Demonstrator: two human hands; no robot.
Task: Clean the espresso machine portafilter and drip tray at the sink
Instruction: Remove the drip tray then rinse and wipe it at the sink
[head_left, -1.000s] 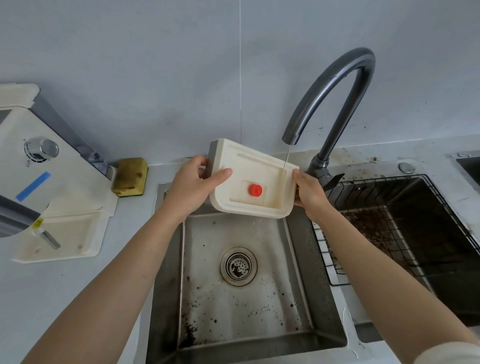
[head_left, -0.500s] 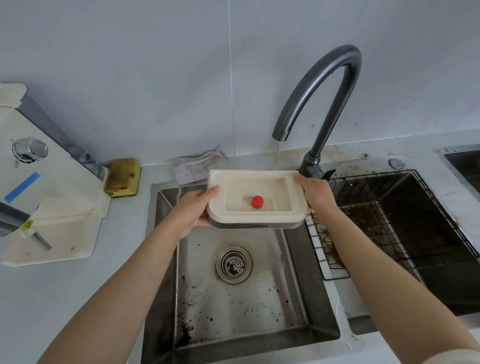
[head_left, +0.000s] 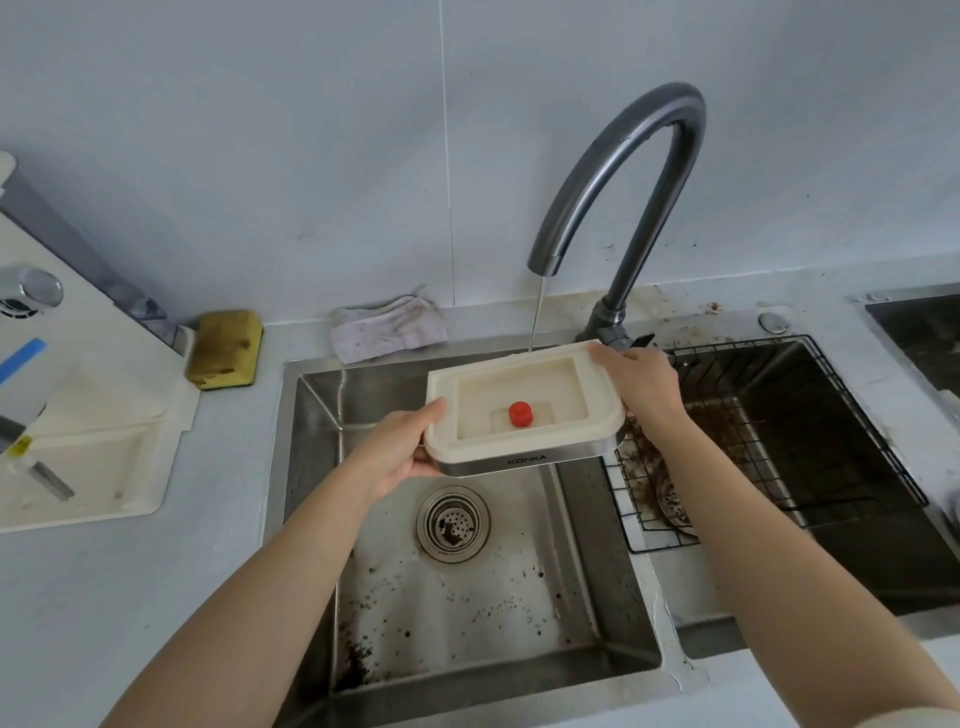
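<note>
Head view: tray (head_left: 519, 382) held level over sink (head_left: 311, 467), under tap (head_left: 613, 171) — thin stream hits its back rim. Left hand (head_left: 400, 452) grips left edge, right hand (head_left: 639, 387) grips right back corner. Sponge (head_left: 226, 349), rag (head_left: 389, 327) behind sink.

cream drip tray (head_left: 519, 387) with red float, steel front, held level above the sink (head_left: 311, 415).

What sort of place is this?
Probably a kitchen, home or small café: a steel sink with a running tap, a sponge on the counter, and an espresso machine on the left.
</note>
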